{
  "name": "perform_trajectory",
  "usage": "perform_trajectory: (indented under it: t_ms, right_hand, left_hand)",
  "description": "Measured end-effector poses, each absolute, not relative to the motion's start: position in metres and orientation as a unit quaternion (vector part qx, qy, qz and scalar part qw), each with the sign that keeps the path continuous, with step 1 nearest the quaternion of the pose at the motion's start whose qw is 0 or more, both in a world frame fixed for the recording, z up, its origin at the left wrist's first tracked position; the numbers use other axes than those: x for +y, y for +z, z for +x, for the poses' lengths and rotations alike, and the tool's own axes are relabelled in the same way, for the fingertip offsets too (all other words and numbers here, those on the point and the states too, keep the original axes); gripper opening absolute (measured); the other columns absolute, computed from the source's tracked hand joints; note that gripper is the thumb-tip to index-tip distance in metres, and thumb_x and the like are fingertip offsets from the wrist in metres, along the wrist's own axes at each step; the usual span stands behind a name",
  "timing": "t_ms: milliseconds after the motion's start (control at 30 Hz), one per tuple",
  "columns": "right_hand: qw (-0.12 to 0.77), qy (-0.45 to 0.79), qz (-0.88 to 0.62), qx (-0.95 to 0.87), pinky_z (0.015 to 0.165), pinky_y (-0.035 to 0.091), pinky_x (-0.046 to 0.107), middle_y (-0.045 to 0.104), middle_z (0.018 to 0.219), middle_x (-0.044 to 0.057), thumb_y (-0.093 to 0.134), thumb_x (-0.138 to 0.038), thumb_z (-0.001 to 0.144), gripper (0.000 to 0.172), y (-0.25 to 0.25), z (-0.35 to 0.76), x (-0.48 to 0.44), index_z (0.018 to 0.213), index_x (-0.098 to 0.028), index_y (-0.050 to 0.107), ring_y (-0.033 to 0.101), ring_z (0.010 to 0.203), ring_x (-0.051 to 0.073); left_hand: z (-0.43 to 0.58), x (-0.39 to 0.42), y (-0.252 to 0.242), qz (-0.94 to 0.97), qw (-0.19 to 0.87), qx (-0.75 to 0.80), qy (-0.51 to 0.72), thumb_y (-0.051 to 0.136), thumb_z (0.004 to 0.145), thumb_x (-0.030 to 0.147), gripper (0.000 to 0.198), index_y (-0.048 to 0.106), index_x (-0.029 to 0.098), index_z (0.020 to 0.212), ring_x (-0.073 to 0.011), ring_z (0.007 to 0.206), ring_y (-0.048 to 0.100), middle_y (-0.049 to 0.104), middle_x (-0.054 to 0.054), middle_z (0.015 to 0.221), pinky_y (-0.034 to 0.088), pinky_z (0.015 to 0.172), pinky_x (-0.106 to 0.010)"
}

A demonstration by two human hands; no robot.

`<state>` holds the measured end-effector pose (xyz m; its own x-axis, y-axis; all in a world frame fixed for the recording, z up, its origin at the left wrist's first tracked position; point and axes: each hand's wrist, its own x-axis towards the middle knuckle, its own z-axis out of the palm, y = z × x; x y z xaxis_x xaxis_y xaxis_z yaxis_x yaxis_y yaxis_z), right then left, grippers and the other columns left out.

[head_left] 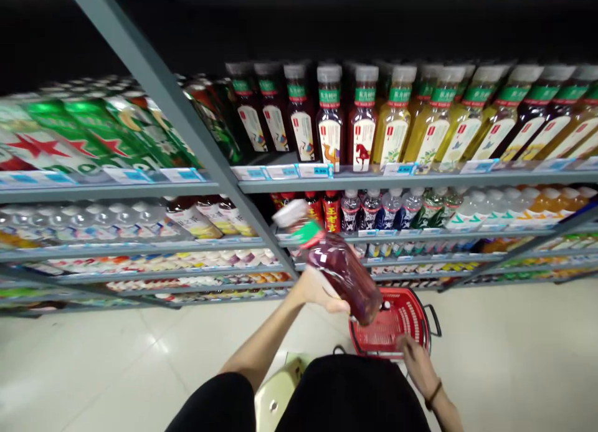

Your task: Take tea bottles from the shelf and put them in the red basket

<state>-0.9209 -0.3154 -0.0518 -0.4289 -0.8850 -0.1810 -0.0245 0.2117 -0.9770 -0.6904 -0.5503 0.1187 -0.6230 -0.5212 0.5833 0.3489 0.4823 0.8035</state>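
Note:
My left hand [319,290] grips a plastic bottle of dark red drink [343,271] by its body. The bottle is tilted, its white cap up and to the left, its base just above a red shopping basket [423,307] that stands on the floor. The bottle hides part of the basket's left side. My right hand [417,359], with a dark band at the wrist, lies on the basket's near rim with its fingers curled over it. Bottles of the same kind [331,123] stand upright on the shelf straight ahead.
A grey metal shelving unit [327,181] fills the view with several levels of bottled drinks, green cans [93,133] at the upper left and price tags on the edges. The floor is pale tile [514,357]. A pale green stool [275,394] shows beneath my dark clothing.

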Motion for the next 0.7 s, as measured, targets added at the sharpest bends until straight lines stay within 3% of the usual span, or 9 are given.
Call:
perform_trajectory:
  t_ms: [33,100,200,300,400,500,633,700]
  right_hand:
    - [0.418,-0.526,-0.326,0.664,0.065,0.061,0.052,0.069,0.067,0.007,0.076,-0.067,0.078,0.042,-0.048,-0.914,-0.316,0.072,-0.026,0.074,0.068,0.063,0.032]
    - [0.455,-0.535,-0.293,0.648,0.079,0.063,0.051,0.075,0.082,0.009,0.064,-0.067,0.091,0.045,-0.029,-0.897,-0.323,0.094,-0.026,0.080,0.073,0.075,0.031]
    - [0.581,-0.608,-0.185,0.509,0.089,0.063,0.048,0.077,0.094,0.011,0.065,-0.071,0.093,0.052,0.011,-0.873,-0.337,0.102,-0.023,0.081,0.075,0.090,0.030]
    - [0.618,-0.633,-0.178,0.431,0.079,0.066,0.046,0.077,0.096,0.011,0.060,-0.079,0.093,0.062,0.037,-0.860,-0.340,0.115,-0.024,0.079,0.074,0.089,0.030]
    - [0.583,-0.662,-0.201,0.426,0.059,0.065,0.040,0.076,0.091,0.009,0.064,-0.074,0.093,0.060,0.041,-0.856,-0.332,0.127,-0.025,0.074,0.071,0.069,0.026]
    - [0.574,-0.679,-0.190,0.418,0.041,0.056,0.032,0.071,0.076,0.006,0.065,-0.072,0.092,0.057,0.035,-0.853,-0.323,0.115,-0.021,0.077,0.060,0.049,0.019]
    - [0.607,-0.655,-0.139,0.428,0.030,0.039,0.023,0.059,0.054,0.002,0.062,-0.080,0.088,0.064,0.035,-0.848,-0.315,0.086,-0.018,0.075,0.045,0.037,0.014]
    - [0.612,-0.640,-0.112,0.451,0.031,0.039,0.024,0.059,0.052,0.003,0.064,-0.083,0.083,0.066,0.037,-0.847,-0.315,0.078,-0.018,0.073,0.047,0.038,0.015]
  left_hand:
    - [-0.701,-0.533,0.099,0.067,0.400,-0.716,-0.568,0.084,0.069,0.071,0.080,0.063,0.017,0.124,-0.0307,0.093,0.072,0.071,-0.011,0.098,0.064,0.078,-0.041]
    - [-0.718,-0.501,0.068,0.082,0.385,-0.645,-0.655,0.078,0.072,0.077,0.085,0.061,0.016,0.129,-0.0306,0.091,0.072,0.072,-0.012,0.099,0.064,0.078,-0.043]
    - [-0.730,-0.471,0.052,0.145,0.358,-0.636,-0.668,0.086,0.069,0.063,0.070,0.065,0.017,0.117,-0.0284,0.088,0.071,0.073,-0.010,0.098,0.062,0.080,-0.040]
    - [-0.732,-0.461,0.060,0.244,0.266,-0.681,-0.637,0.092,0.066,0.047,0.056,0.068,0.019,0.107,-0.0264,0.079,0.071,0.074,-0.008,0.093,0.062,0.072,-0.038]
    - [-0.734,-0.456,0.072,0.267,0.276,-0.680,-0.625,0.097,0.060,0.044,0.069,0.067,0.021,0.117,-0.0302,0.086,0.073,0.074,-0.010,0.102,0.064,0.079,-0.045]
    - [-0.741,-0.449,0.076,0.185,0.360,-0.650,-0.643,0.095,0.065,0.045,0.086,0.057,0.021,0.139,-0.0356,0.112,0.070,0.069,-0.016,0.125,0.060,0.100,-0.050]
    - [-0.749,-0.444,0.074,0.099,0.423,-0.590,-0.680,0.084,0.083,0.039,0.084,0.041,0.020,0.154,-0.0323,0.119,0.069,0.063,-0.019,0.136,0.058,0.103,-0.044]
    - [-0.750,-0.443,0.073,0.107,0.430,-0.598,-0.668,0.084,0.084,0.034,0.083,0.042,0.020,0.154,-0.0318,0.122,0.068,0.064,-0.018,0.137,0.056,0.107,-0.043]
